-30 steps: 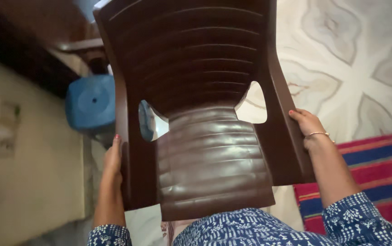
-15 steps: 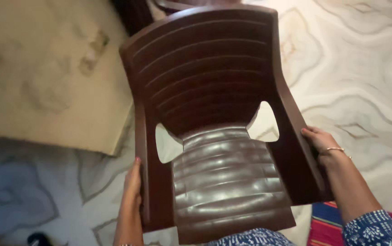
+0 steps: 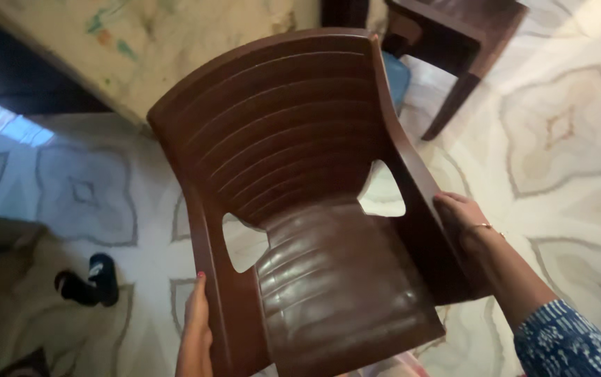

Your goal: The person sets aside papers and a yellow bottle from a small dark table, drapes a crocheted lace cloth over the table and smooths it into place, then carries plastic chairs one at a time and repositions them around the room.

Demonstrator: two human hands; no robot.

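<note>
Brown plastic chair (image 3: 300, 209) fills the view, lifted and tilted above the patterned tile floor (image 3: 566, 132). Behind it stands a second brown chair (image 3: 454, 35). Right hand (image 3: 462, 218) grips the right armrest; left hand (image 3: 197, 328) clasps the left one. Black sandals (image 3: 89, 281) lie well apart, lower left.

The chair (image 3: 300, 209) hides both palms (its legs unseen too).
</note>
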